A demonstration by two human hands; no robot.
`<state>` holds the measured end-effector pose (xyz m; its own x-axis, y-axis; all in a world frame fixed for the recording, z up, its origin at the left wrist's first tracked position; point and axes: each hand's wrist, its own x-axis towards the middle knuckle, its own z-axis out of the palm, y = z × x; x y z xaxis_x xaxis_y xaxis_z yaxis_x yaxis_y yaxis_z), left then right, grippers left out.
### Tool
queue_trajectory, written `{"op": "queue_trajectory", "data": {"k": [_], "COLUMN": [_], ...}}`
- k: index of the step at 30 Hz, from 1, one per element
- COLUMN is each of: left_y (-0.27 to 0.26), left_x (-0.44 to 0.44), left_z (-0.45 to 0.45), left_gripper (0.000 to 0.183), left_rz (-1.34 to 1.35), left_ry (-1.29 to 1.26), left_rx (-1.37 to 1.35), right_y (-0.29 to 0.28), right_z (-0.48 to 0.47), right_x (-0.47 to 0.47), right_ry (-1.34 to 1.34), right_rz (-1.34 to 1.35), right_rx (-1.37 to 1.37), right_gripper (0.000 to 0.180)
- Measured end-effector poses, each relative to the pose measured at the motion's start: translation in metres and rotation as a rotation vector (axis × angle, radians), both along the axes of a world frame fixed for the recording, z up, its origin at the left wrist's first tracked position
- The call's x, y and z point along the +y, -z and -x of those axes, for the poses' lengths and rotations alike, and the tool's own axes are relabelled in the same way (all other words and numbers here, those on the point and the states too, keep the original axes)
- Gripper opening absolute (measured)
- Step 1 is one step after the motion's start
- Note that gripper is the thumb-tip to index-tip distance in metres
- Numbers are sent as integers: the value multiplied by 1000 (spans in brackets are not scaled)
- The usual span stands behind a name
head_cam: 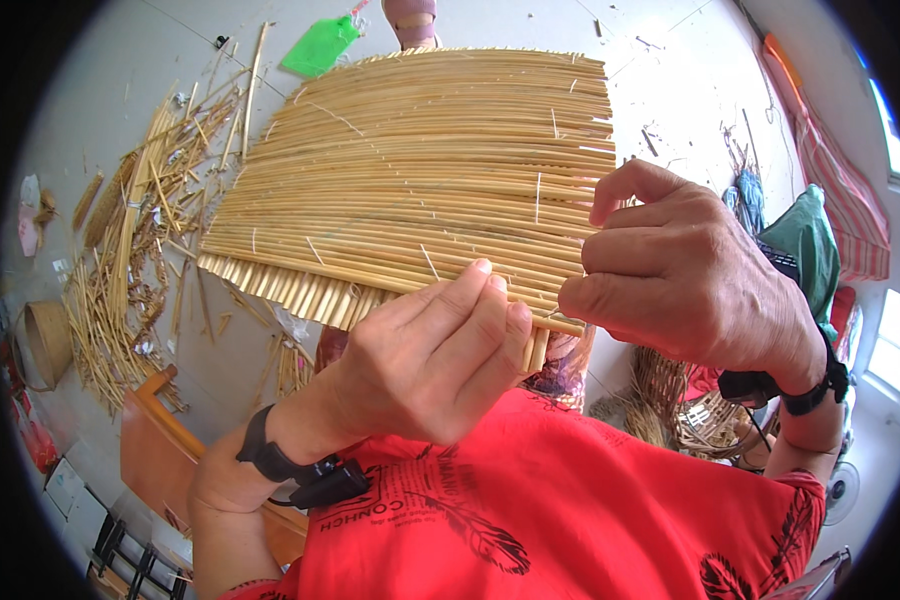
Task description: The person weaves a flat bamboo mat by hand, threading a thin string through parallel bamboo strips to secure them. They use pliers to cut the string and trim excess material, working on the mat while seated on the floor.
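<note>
A mat of straw stalks (420,180), stitched together with white thread (538,196), lies across my lap. Its near edge shows a second layer of short stalk ends (307,297) underneath. My left hand (435,352) grips that near edge towards the right, fingertips pressed on the top stalks and the thumb hidden below. At the mat's right corner is my right hand (675,262), its fingers curled close against the stalk ends. Whether it pinches a thread or a needle cannot be seen. Each wrist wears a black strap with a small device.
Loose straw (131,277) is heaped on the tiled floor at left, near a wooden chair or stool (157,427). A green plastic piece (321,46) lies beyond the mat. At right are a wicker basket (712,420) and green cloth (806,247). A foot (412,22) shows at the top.
</note>
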<state>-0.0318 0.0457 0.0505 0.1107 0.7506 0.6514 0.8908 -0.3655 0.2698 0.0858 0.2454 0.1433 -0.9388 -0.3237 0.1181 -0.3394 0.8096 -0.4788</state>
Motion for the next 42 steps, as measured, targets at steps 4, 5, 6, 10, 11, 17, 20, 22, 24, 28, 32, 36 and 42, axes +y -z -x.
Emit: {"op": "queue_trajectory", "data": {"k": [4,5,6,10,11,17,20,22,24,28,32,36,42], "left_y": [-3,-4,-3,-1,0,-1,-2,-7,-9,-8,-10,-11,-36], "left_x": [0,0,0,0,0,-3,-3,-2,-1,0,-1,-4,-8], "left_z": [0,0,0,0,0,0,1,-1,-1,0,1,1,24], "left_gripper": [20,20,20,20,20,22,24,20,16,14,14,15,30], "left_rz": [6,16,16,-2,-8,13,31,34,38,43,48,28,49], "left_ry": [-7,0,-2,-6,-4,6,23,11,-3,10,21,-21,26], "left_rx": [-20,-25,-26,-18,-15,-34,-43,-52,-61,-67,-73,-39,-62], "right_y": [-1,0,0,-1,-1,-4,-4,-7,-10,-9,-4,2,-19], "right_z": [0,0,0,1,1,2,6,11,14,19,22,23,34], "right_x": [-1,-2,-2,-3,-3,-7,-9,-9,-10,-12,-10,-12,-6], "right_ry": [-8,-3,-3,-1,-3,-14,-33,-50,-79,-109,-103,-89,-39], "right_rz": [-28,-31,-32,-32,-37,-51,-76,-88,-133,-190,-116,-53,-31], "right_rx": [-21,-21,-21,-29,-30,-41,-43,-57,-128,-155,-222,-347,-265], "right_gripper": [20,20,20,20,20,19,18,19,20,21,20,17,9]}}
